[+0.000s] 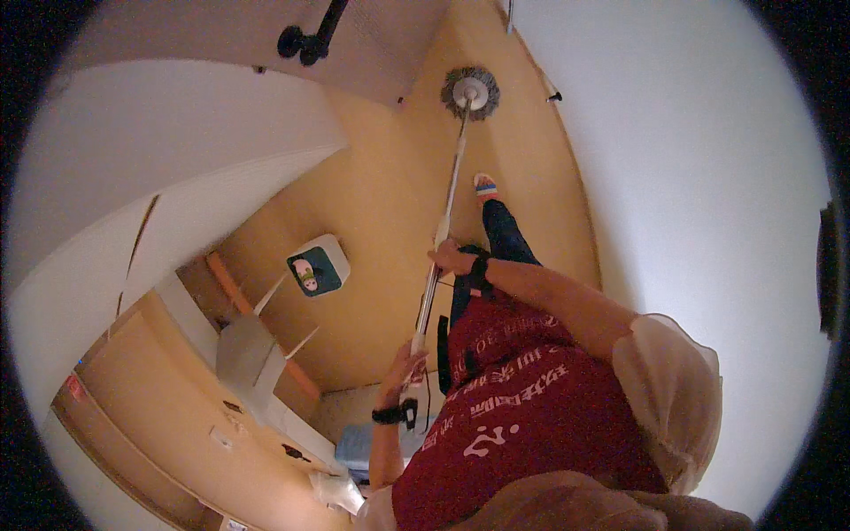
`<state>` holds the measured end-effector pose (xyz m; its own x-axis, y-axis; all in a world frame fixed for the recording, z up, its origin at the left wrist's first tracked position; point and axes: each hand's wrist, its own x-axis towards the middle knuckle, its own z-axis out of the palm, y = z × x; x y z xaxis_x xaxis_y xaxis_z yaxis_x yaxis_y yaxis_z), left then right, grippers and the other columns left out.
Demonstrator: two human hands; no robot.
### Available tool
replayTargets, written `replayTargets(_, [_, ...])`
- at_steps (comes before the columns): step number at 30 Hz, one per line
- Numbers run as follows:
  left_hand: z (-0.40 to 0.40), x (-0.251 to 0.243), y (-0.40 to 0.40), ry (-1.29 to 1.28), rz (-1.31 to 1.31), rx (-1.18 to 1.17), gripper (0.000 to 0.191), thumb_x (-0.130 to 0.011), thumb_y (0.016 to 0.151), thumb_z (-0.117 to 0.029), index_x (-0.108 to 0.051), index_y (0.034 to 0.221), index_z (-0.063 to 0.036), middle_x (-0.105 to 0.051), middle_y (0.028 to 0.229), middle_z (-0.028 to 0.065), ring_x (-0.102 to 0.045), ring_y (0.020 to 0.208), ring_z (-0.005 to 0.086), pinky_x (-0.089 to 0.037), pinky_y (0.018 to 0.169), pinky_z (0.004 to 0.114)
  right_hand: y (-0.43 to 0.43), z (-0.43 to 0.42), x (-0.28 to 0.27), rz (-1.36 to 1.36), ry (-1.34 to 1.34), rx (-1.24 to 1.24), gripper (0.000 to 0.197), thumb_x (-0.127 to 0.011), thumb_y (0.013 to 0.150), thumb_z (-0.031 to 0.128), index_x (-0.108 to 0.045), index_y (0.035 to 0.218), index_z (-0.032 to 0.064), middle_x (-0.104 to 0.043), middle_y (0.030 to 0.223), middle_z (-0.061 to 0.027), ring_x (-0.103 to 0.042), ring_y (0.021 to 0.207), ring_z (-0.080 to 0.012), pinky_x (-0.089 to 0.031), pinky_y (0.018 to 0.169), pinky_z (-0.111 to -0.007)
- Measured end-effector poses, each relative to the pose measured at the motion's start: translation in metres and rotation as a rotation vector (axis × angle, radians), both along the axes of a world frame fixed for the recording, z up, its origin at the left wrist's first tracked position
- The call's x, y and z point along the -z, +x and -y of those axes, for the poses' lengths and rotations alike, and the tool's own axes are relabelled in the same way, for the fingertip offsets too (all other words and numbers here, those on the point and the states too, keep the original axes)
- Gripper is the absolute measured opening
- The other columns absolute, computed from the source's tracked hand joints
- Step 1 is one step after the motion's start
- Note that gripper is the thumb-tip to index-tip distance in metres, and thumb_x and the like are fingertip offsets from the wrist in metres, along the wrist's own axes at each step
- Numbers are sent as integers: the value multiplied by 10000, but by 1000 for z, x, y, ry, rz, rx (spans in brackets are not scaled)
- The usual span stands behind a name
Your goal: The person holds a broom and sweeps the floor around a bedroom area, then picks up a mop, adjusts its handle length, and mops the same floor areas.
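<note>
A long-handled round mop [454, 166] with a gray fringed head [471, 93] and a pale center disc rests on the tan floor at the top. My right hand [453, 257] grips the middle of its metal pole, with a dark band on the wrist. Lower down, my left hand [404, 366] is closed around the pale grip part near the pole's lower end, also with a dark wristband. A thin dark cord or strap hangs beside the handle. My foot in a striped shoe [487, 188] stands just below the mop head.
A white bin-like box [337, 255] with a dark green panel and cartoon figure stands left of the pole. A white wall [697, 166] runs along the right. Pale furniture [199, 119] with a black fitting [311, 45] is upper left; a blue item [355, 446] lies lower left.
</note>
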<state>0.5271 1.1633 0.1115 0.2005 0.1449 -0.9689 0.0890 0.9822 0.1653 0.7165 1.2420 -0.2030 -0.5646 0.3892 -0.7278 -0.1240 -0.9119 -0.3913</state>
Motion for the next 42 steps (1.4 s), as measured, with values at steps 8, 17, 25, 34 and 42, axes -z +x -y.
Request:
replayTargets(8, [87,-109,-74,-241,-158,110,227,-625,933,-291,-487,1027,-137,-407,586,-32,-358,427,67,-290,369,233,-99,105,-108,244,-110,-321,367,-622,917,309,-577,887,-53,-640,771,-163,-619,595,-293,-550,466,-414])
replayTargets(17, [36,11,16,363,-177,313,454,-593,930,-360,-518,1195,1,-566,873,87,-540,761,175,-434,634,341,13,-4,-16,364,190,-260,282,-614,902,284,-551,951,14,-630,768,-122,-644,699,-264,-530,555,-386])
replayTargets(25, [28,51,23,516,-311,264,298,-584,929,-310,-519,1013,-32,-513,684,27,-472,529,134,-388,473,311,46,-57,33,433,1610,-861,297,-615,873,276,-540,976,7,-675,832,-150,-667,686,-271,-557,618,-358])
replayTargets(34, [206,-70,-60,182,-295,-103,240,-578,950,-318,-491,970,-95,-448,598,-15,-405,432,84,-330,372,248,-120,122,-65,-37,818,-883,393,-615,859,406,-617,965,28,-619,784,-165,-602,662,-293,-503,673,-496])
replayTargets(42, [267,-51,-48,92,-197,-377,236,-565,962,-321,-468,913,-112,-434,555,-19,-358,364,84,-278,335,254,-36,-133,-249,566,1475,-393,447,-625,845,308,-519,1174,23,-560,1064,-187,-537,969,-330,-432,878,-473])
